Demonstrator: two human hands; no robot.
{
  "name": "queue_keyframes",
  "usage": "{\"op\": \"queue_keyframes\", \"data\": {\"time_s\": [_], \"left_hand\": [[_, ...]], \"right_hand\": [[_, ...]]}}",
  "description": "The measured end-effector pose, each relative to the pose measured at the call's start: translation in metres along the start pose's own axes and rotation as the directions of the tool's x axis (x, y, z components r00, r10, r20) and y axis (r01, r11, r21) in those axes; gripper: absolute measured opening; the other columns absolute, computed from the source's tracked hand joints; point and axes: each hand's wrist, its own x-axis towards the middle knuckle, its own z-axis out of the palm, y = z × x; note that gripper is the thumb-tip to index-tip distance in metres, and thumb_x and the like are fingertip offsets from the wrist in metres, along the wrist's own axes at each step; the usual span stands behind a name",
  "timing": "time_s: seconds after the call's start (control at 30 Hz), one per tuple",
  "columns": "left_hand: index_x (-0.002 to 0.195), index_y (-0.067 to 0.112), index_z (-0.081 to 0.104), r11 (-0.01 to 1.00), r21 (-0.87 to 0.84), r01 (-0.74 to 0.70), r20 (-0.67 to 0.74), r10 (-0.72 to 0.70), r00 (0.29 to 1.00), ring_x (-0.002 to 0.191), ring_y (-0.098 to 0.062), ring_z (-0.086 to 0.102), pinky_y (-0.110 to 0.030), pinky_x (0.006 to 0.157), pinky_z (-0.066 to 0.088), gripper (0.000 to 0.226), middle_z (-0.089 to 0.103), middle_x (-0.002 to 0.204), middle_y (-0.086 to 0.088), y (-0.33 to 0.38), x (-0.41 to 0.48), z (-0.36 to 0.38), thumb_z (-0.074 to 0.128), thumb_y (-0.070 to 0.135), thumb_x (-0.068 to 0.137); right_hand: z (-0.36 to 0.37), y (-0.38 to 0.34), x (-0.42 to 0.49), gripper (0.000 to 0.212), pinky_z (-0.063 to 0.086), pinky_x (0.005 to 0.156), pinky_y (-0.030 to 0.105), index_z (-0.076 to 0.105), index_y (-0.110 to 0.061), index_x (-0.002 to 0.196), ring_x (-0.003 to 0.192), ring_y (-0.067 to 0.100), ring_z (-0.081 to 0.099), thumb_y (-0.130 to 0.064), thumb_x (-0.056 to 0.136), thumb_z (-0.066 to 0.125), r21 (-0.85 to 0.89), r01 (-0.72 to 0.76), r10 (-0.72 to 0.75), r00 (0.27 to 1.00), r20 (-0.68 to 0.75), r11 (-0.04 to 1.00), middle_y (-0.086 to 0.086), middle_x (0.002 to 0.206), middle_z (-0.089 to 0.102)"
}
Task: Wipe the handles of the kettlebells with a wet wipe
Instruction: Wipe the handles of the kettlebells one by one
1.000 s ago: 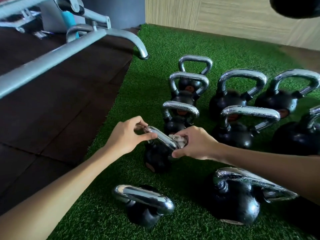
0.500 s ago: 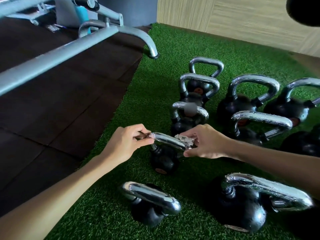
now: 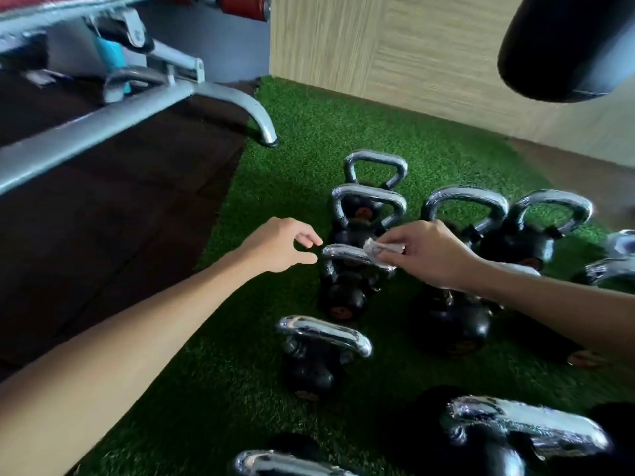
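Several black kettlebells with chrome handles stand on green turf. My right hand pinches a crumpled white wet wipe against the right end of the chrome handle of a small kettlebell. My left hand hovers just left of that handle, fingers loosely curled and apart from it, holding nothing. A nearer small kettlebell stands in front of it, and two more stand behind.
A grey metal bench frame crosses the upper left over dark rubber flooring. A wooden wall lies behind. A black punching bag hangs at upper right. Larger kettlebells crowd the right, another at the bottom right.
My left hand has let go of the handle's left end and opened beside it. My right hand with the wipe stays at the handle's right end. The camera has shifted, showing nearer kettlebells.
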Motion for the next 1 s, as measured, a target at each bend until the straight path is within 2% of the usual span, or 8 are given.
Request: {"op": "queue_keyframes", "data": {"time_s": [0.07,0.17,0.3,0.37,0.5,0.57,0.7,1.0], "left_hand": [[0.130,0.033,0.067,0.998,0.048,-0.043,0.010,0.043,0.999,0.080,0.002,0.060,-0.022,0.079,0.046,0.047,0.070,0.129,0.010,0.012,0.026,0.007,0.080,0.043,0.085],[0.123,0.032,0.071,0.990,0.117,-0.083,0.042,0.078,0.996,0.089,0.001,0.067,-0.017,0.073,0.044,0.047,0.073,0.120,0.011,0.027,0.048,0.007,0.084,0.044,0.080],[0.100,0.033,0.078,0.973,0.190,-0.131,0.095,0.115,0.989,0.056,0.014,0.058,-0.013,0.052,0.039,0.027,0.076,0.099,0.018,0.032,0.060,0.005,0.086,0.044,0.077],[0.096,0.033,0.078,0.973,0.173,-0.155,0.115,0.136,0.984,0.058,0.011,0.061,-0.015,0.056,0.045,0.025,0.076,0.095,0.018,0.031,0.063,0.004,0.088,0.043,0.075],[0.092,0.042,0.074,0.976,0.191,-0.103,0.198,0.064,0.978,0.072,-0.015,0.074,-0.042,0.076,0.059,0.033,0.073,0.090,0.029,0.029,0.072,0.000,0.084,0.060,0.066],[0.092,0.043,0.074,0.965,0.240,-0.110,0.227,0.054,0.972,0.077,-0.011,0.074,-0.042,0.080,0.058,0.036,0.071,0.089,0.034,0.032,0.077,-0.002,0.083,0.063,0.063],[0.090,0.029,0.074,0.960,0.273,-0.068,0.238,0.001,0.971,0.051,0.015,0.055,-0.009,0.061,0.039,0.023,0.058,0.058,0.040,0.051,0.079,-0.004,0.088,0.037,0.073],[0.092,0.030,0.075,0.963,0.268,0.016,0.208,-0.074,0.975,0.038,-0.004,0.031,-0.020,0.044,0.024,0.022,0.045,0.042,0.037,0.074,0.070,-0.001,0.086,0.040,0.077]], "right_hand": [[-0.011,-0.001,0.013,0.025,0.059,0.068,0.031,0.073,-0.033,0.101,0.066,0.004,0.068,-0.052,0.089,0.063,-0.041,-0.010,0.009,0.999,-0.033,0.999,-0.017,0.098,0.074],[-0.017,0.002,0.025,0.019,0.055,0.072,0.031,0.068,-0.029,0.101,0.066,0.006,0.061,-0.046,0.091,0.066,-0.121,-0.004,0.003,1.000,-0.011,0.993,-0.007,0.101,0.074],[-0.013,0.012,0.033,0.019,0.056,0.068,0.034,0.066,-0.034,0.105,0.066,0.016,0.058,-0.045,0.089,0.066,-0.252,-0.001,0.017,0.998,0.064,0.968,-0.001,0.092,0.071],[-0.009,0.018,0.037,0.019,0.058,0.068,0.036,0.066,-0.037,0.103,0.067,0.018,0.060,-0.047,0.087,0.066,-0.198,-0.043,0.052,0.998,0.042,0.979,-0.002,0.089,0.069],[0.006,0.025,0.040,0.021,0.057,0.073,0.035,0.068,-0.036,0.103,0.084,0.021,0.066,-0.047,0.085,0.065,-0.102,-0.017,0.024,0.997,0.069,0.995,-0.004,0.097,0.072],[0.012,0.029,0.043,0.019,0.053,0.069,0.031,0.070,-0.035,0.103,0.086,0.023,0.067,-0.045,0.087,0.066,-0.085,0.027,-0.020,0.997,0.076,0.996,-0.003,0.094,0.072],[0.016,0.035,0.055,0.017,0.051,0.066,0.032,0.072,-0.032,0.103,0.087,0.027,0.068,-0.035,0.089,0.063,-0.039,0.108,-0.107,0.994,0.029,0.993,0.002,0.093,0.072],[0.043,0.038,0.048,0.022,0.044,0.080,0.034,0.068,-0.028,0.116,0.099,0.030,0.066,-0.027,0.096,0.058,-0.118,0.284,-0.279,0.959,0.055,0.952,0.001,0.105,0.069]]}}
